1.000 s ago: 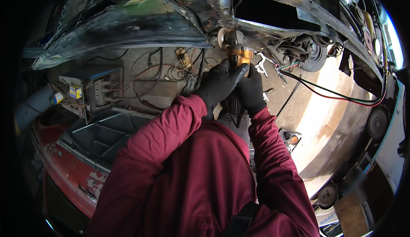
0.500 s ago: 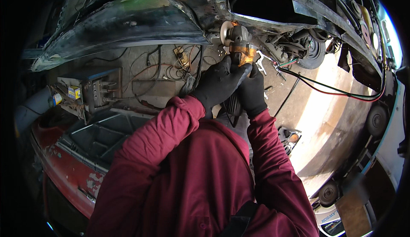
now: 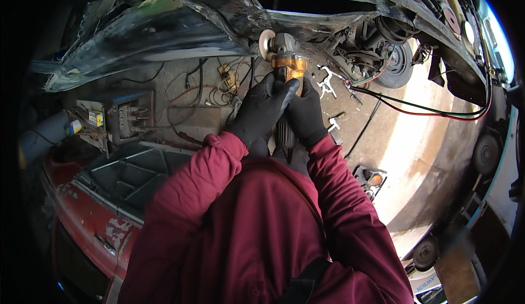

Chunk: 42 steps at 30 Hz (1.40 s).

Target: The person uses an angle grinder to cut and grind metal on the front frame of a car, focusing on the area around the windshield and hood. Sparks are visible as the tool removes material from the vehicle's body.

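Both black-gloved hands are wrapped round an angle grinder [image 3: 289,63] with a grey head and an orange-yellow body. My left hand [image 3: 256,108] grips it from the left, its thumb lying across the top. On the other side, my right hand [image 3: 307,113] closes round the body. A pale round disc [image 3: 266,44] sits on the left of the grinder's head, right at the lower edge of a worn car body [image 3: 249,33]; whether the two touch I cannot tell. The grinder's dark rear end points back toward my torso, partly hidden by the gloves.
Left of the car's wheel [image 3: 398,66], metal clamps [image 3: 327,82] lie on the concrete floor. Hoses [image 3: 421,109] stretch to the right. Tangled cables surround a yellow box [image 3: 228,78]. A boxy machine [image 3: 128,117] stands left, above a red car part [image 3: 76,211].
The grinder and both hands appear further left, along with a shift of the view. An orange glow and sparks by the disc no longer show.
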Each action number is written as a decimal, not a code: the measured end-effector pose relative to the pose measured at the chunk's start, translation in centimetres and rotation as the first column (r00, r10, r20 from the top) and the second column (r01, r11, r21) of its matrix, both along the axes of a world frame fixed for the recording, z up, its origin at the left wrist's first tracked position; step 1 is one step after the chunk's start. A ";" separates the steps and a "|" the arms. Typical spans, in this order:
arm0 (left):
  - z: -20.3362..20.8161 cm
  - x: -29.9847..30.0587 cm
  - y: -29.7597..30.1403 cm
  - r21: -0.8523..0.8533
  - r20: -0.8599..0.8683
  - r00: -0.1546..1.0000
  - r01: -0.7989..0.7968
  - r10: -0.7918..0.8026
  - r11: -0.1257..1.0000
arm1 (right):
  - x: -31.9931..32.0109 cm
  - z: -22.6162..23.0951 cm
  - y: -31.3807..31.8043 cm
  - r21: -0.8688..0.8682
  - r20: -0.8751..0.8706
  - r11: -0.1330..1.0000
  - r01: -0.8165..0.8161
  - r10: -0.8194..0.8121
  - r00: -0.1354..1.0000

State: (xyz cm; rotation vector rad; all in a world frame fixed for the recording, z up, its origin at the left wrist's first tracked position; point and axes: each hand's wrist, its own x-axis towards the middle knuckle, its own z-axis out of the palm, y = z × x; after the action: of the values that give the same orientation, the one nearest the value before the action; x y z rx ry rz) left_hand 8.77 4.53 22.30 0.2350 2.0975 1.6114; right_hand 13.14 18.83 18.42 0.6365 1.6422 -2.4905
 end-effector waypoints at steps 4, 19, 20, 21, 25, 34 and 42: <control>-0.7 2.8 1.1 0.034 0.275 0.955 -0.128 0.114 0.991 | 2.5 -0.8 1.4 0.142 0.039 0.988 -0.058 0.053 0.998; 1.2 6.9 4.0 0.015 0.032 0.990 -0.136 0.136 0.991 | 4.1 0.2 5.5 0.101 0.031 0.973 -0.210 0.208 0.978; 1.6 6.6 3.7 -0.017 -0.110 0.986 -0.127 0.124 0.992 | 3.4 0.7 5.2 0.086 0.033 0.973 -0.214 0.212 0.977; 2.0 6.1 3.4 -0.054 -0.161 0.981 -0.122 0.112 0.991 | 2.6 1.3 4.9 0.070 0.038 0.974 -0.218 0.215 0.976; 4.4 3.7 2.4 0.032 0.053 0.970 -0.237 0.236 0.971 | -0.8 3.6 3.4 0.002 0.026 0.973 -0.231 0.231 0.973; 7.6 0.2 0.6 0.096 -0.012 0.977 -0.209 0.211 0.973 | -4.4 7.7 1.6 -0.003 -0.066 0.975 -0.221 0.220 0.973; 9.9 -0.1 -0.2 0.146 -0.040 0.971 -0.226 0.234 0.963 | -5.0 9.3 1.1 0.082 -0.108 0.967 -0.241 0.249 0.962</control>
State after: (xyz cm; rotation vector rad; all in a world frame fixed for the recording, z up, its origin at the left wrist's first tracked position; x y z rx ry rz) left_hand 8.72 4.33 32.19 0.0861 2.1202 1.9118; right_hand 8.17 19.89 27.68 0.2741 1.7325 -2.3426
